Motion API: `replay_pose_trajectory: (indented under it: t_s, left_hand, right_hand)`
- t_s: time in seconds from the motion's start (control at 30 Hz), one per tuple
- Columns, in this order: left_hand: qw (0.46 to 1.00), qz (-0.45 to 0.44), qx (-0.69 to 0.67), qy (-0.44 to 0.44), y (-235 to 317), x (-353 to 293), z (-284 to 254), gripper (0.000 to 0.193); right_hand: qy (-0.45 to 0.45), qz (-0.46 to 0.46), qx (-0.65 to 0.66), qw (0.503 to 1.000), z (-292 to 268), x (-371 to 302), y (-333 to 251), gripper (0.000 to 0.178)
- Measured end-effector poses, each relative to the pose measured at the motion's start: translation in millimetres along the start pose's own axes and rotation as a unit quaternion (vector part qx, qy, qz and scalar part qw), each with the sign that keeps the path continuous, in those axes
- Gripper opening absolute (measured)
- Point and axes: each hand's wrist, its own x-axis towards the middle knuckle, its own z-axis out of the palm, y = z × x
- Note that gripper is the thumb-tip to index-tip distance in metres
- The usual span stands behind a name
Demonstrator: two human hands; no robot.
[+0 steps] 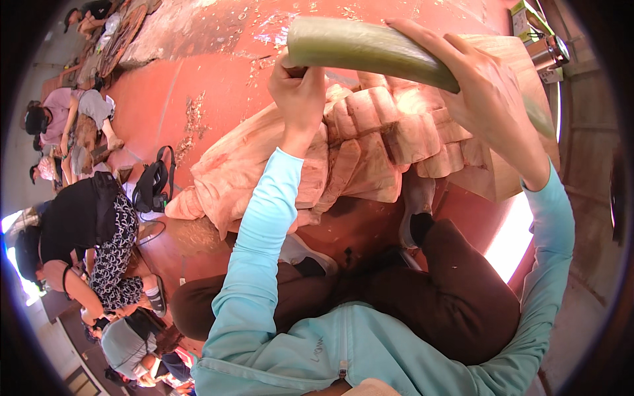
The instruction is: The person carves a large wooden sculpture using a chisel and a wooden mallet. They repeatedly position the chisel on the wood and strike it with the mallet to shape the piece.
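Note:
Held up in front of me is a long, curved, smooth green piece [366, 47], cut off at its left end; I cannot tell what it is made of. My left hand [297, 89] is closed under its left end, fingers curled. My right hand [485, 86] grips the other end, with fingers laid over the top edge. Below and behind it lies a large carved wooden block [264, 162] with rounded, brick-like lobes and deep grooves. The green piece appears above the carving, and it hides part of the carving's far side.
Red floor [158, 99] carries scattered wood shavings [191, 125]. A pale wooden board [505, 165] stands at the right, with a metal cylinder [551, 53] beyond it. At left, a black bag [153, 185] rests beside a person in black [79, 218]; other people sit farther off.

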Motion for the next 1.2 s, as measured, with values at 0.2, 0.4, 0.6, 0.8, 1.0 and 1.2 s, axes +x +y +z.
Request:
replay_pose_trajectory:
  t_s: [0.2, 0.4, 0.6, 0.8, 1.0, 1.2]
  left_hand:
    - [0.988, 0.057, 0.134, 0.051, 15.3, -11.7, -20.4, 0.027]
    - [0.999, 0.0, 0.015, 0.037, 23.6, -1.1, -4.4, 0.022]
    - [0.999, 0.016, 0.036, 0.032, 20.7, 2.3, -10.8, 0.023]
    - [0.996, 0.038, 0.08, 0.033, 9.8, 1.2, -18.6, 0.014]
    - [0.999, -0.004, 0.051, 0.009, 15.2, 3.5, -12.8, 0.014]
    - [0.999, 0.007, 0.045, 0.001, 12.6, 3.3, -13.7, 0.015]
  right_hand:
    - [0.08, 0.015, 0.047, 0.996, 4.0, 6.3, -25.5, 0.058]
    - [0.104, 0.199, 0.098, 0.97, -9.0, -7.0, -10.5, 0.062]
    - [0.109, 0.198, 0.122, 0.967, -12.6, 4.4, 5.5, 0.052]
    - [-0.104, 0.061, -0.048, 0.992, 0.4, 33.0, -26.4, 0.054]
    - [0.068, 0.149, 0.116, 0.98, 5.8, 29.1, 1.8, 0.058]
    - [-0.014, -0.02, -0.014, 1.0, -2.9, 24.2, -29.3, 0.072]
